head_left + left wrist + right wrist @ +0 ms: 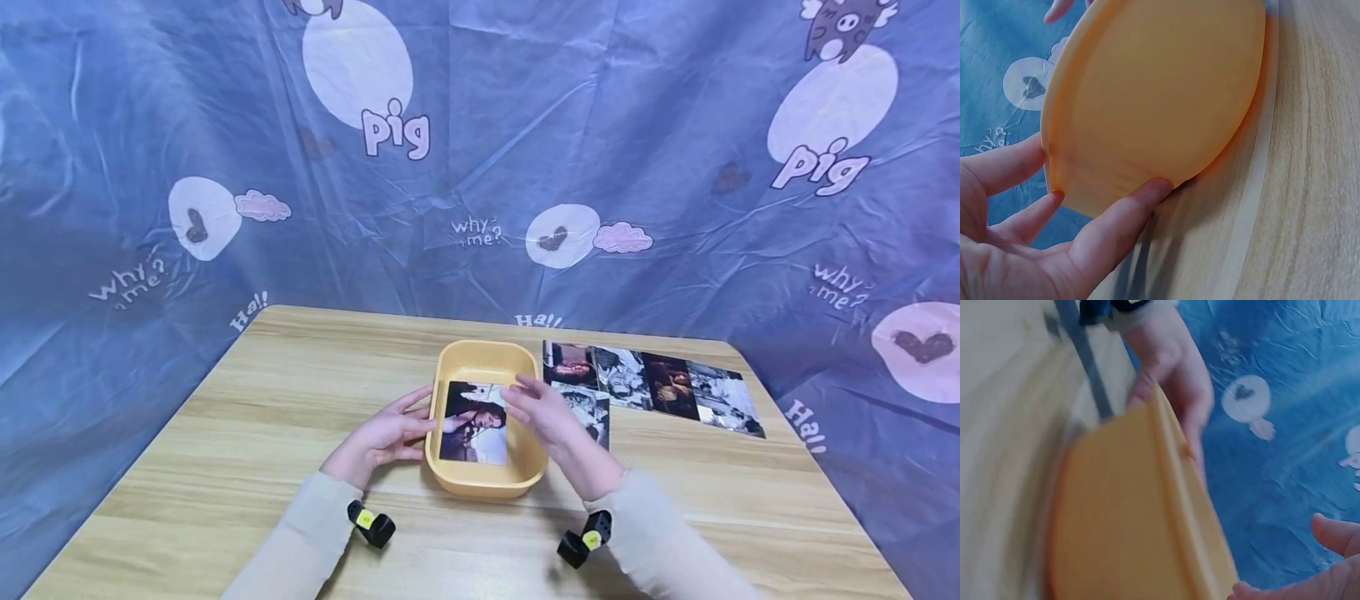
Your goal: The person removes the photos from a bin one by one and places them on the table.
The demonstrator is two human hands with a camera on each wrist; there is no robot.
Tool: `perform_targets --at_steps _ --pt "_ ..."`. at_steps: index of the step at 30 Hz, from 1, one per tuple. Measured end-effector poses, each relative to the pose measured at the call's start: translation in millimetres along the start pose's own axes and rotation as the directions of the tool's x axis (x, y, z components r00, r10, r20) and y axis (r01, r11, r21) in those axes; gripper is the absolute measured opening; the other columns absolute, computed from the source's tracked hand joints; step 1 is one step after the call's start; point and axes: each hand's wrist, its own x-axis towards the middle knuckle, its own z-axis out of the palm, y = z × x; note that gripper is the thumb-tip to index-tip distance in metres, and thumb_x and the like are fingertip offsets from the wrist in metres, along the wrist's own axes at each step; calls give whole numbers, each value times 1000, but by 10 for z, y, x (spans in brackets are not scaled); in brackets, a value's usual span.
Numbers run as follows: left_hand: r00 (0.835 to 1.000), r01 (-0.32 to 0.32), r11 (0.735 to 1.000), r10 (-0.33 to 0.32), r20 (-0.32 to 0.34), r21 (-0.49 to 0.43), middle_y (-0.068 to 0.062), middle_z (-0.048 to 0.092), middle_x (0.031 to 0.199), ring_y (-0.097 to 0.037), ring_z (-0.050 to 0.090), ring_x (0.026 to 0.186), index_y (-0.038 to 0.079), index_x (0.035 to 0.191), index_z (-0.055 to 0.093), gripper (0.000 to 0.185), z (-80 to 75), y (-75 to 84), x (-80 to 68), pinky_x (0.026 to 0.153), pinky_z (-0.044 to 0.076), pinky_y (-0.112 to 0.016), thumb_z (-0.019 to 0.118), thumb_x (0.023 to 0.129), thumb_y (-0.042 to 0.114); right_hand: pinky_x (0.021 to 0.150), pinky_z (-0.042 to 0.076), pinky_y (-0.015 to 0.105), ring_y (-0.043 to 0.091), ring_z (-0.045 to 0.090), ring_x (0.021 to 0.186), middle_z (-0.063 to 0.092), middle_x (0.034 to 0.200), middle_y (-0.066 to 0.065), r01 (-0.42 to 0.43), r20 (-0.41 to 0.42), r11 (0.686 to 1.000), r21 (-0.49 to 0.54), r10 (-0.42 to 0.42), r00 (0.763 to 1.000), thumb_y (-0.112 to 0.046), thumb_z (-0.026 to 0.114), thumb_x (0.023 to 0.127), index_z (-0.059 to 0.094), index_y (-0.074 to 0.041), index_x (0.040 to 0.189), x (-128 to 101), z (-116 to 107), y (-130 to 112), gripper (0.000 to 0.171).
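Observation:
A yellow plastic basin (487,487) stands on the wooden table, its outer wall (1166,94) filling much of the left wrist view. Inside it lies a photo print (474,423) of a dark-haired person. My left hand (390,432) holds the basin's left side; in the left wrist view the thumb presses the outer wall while fingers (1007,164) touch the rim. Over the basin's right rim hovers my right hand (551,417), fingers extended above the inside near the photo's upper right. The right wrist view shows only part of this hand (1316,578), holding nothing visible.
To the basin's right, several photo prints lie on the table: a row (671,386) slanting toward the right edge, and a black-and-white one (588,410) partly behind my right hand. A blue patterned cloth (480,167) hangs behind the wooden table (300,375).

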Motion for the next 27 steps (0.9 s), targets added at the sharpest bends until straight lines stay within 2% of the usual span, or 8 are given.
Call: perform_targets --at_steps 4,14,18,21,22,24,25,27 --pt "1000 1 1000 -1 -2 1 -25 23 156 -42 45 132 14 155 19 71 0 -3 6 100 46 -61 53 93 2 116 34 47 43 40 133 31 147 36 -38 0 998 -48 38 999 -3 58 92 22 14 145 68 130 139 66" --pt "1000 2 1000 -2 2 5 -25 23 156 -45 41 134 14 155 18 71 -8 -2 35 102 42 -63 52 94 1 118 21 58 50 27 137 26 145 41 -70 -74 982 -175 58 996 -4 63 84 21 18 144 130 218 347 76" --pt "1000 -1 1000 1 9 7 -26 22 156 -44 41 133 15 155 19 72 -11 -7 51 101 44 -62 54 93 2 103 43 50 44 39 128 28 146 39 -94 -95 981 -169 79 992 -4 63 84 19 16 145 131 248 369 78" --pt "1000 3 1000 -3 5 6 -27 21 156 -44 42 133 15 155 20 73 -14 -11 56 101 44 -62 56 93 3 90 45 44 39 42 125 31 147 36 -119 -114 979 -164 101 988 -4 63 84 21 15 145 159 249 402 77" --pt "1000 5 1000 -5 1 4 -27 21 156 -44 42 133 15 155 20 73 -15 -12 56 101 43 -62 56 92 3 96 43 48 41 39 130 30 147 36 -118 -113 980 -159 101 988 -3 62 84 21 16 145 165 249 407 76" --pt "1000 8 1000 -8 -1 2 -27 21 156 -44 42 133 15 155 20 73 -15 -10 50 101 43 -62 56 93 3 100 43 47 40 39 130 29 148 36 -101 -117 982 -161 83 990 0 60 84 23 16 144 177 243 416 72" --pt "1000 8 1000 -8 1 3 -26 21 156 -44 43 133 15 155 20 73 -16 -9 48 101 44 -62 56 93 3 100 45 45 39 43 127 31 146 36 -82 -122 983 -161 63 991 2 59 84 25 17 143 181 242 419 69" --pt "1000 7 1000 -7 7 5 -26 21 156 -43 43 133 15 155 19 73 -18 -1 46 101 44 -61 56 93 3 89 51 36 34 54 111 38 141 34 -39 -143 986 -164 15 990 7 58 83 32 15 141 181 245 418 64"
